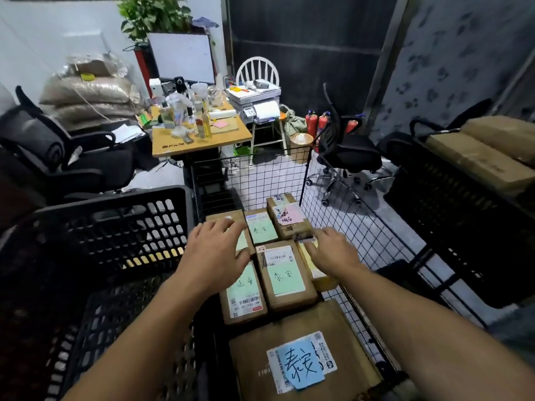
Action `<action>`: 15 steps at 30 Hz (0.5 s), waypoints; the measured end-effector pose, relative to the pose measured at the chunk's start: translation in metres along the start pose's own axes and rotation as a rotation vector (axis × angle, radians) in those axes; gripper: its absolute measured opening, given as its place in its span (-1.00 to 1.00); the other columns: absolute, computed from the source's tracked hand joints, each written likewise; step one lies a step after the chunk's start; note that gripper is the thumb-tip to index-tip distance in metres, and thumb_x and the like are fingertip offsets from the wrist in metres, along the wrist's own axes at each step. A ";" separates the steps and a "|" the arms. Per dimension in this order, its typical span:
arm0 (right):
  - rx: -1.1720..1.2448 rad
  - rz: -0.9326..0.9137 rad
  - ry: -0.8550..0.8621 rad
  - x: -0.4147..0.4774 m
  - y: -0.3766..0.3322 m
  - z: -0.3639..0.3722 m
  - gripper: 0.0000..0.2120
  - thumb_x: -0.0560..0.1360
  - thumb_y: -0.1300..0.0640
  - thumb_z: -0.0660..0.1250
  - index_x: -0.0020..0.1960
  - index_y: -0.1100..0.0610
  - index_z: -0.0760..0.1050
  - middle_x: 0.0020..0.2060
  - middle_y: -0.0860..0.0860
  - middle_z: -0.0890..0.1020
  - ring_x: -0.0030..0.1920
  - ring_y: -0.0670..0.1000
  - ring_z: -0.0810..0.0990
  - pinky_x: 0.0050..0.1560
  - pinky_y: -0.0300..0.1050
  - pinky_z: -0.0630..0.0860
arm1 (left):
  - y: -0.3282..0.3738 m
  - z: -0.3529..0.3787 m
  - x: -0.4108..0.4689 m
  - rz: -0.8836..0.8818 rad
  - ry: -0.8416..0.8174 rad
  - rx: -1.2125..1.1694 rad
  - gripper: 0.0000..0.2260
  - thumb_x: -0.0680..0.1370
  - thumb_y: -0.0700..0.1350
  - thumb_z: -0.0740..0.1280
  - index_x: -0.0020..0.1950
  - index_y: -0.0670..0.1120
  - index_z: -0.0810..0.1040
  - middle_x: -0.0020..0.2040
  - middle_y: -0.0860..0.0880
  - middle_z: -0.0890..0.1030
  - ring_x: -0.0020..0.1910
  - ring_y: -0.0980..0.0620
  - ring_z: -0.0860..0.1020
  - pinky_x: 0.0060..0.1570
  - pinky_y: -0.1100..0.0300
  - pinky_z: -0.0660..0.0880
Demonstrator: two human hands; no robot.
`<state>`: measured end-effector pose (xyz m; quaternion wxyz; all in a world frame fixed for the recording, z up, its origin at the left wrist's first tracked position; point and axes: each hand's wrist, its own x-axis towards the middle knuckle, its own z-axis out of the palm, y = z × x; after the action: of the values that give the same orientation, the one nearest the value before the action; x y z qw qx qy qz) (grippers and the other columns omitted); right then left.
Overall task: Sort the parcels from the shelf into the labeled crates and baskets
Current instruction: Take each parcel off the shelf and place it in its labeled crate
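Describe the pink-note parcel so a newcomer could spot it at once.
Find the wire basket right of the black plastic crate. Its far right corner holds a cardboard parcel. It alone carries a pink note; the others carry green, yellow or blue ones.

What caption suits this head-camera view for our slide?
Over labelled cardboard parcels in a wire basket, beside a black crate, the left hand and right hand spread open.
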<state>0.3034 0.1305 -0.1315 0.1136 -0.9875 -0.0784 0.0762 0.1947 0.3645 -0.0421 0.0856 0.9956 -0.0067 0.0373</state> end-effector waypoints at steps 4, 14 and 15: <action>-0.113 -0.052 0.088 -0.042 -0.016 -0.033 -0.51 0.67 -0.19 0.08 0.53 -0.02 0.25 0.41 0.05 0.44 0.39 0.14 0.40 0.28 0.11 0.43 | 0.001 -0.012 -0.010 0.069 0.033 -0.072 -0.51 0.61 0.11 0.22 0.53 0.09 0.27 0.46 0.05 0.36 0.41 -0.05 0.30 0.42 -0.02 0.22; -0.206 0.123 0.263 -0.182 -0.035 -0.059 -0.46 0.65 -0.25 0.06 0.56 -0.04 0.20 0.45 0.06 0.40 0.41 0.19 0.39 0.33 0.17 0.39 | 0.023 -0.026 -0.061 0.287 0.045 -0.149 -0.48 0.64 0.12 0.19 0.57 0.04 0.17 0.53 -0.04 0.23 0.48 -0.13 0.17 0.45 -0.08 0.19; -0.219 0.145 0.289 -0.198 -0.036 -0.060 -0.46 0.65 -0.25 0.06 0.55 -0.04 0.20 0.45 0.06 0.40 0.41 0.18 0.38 0.35 0.18 0.37 | 0.027 -0.027 -0.067 0.320 0.041 -0.148 -0.48 0.64 0.13 0.19 0.56 0.04 0.18 0.52 -0.04 0.25 0.48 -0.13 0.19 0.44 -0.07 0.20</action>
<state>0.1151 0.1179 -0.0390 0.0100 -0.9977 0.0022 -0.0675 0.1258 0.3433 -0.0164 0.1519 0.9719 -0.1658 0.0703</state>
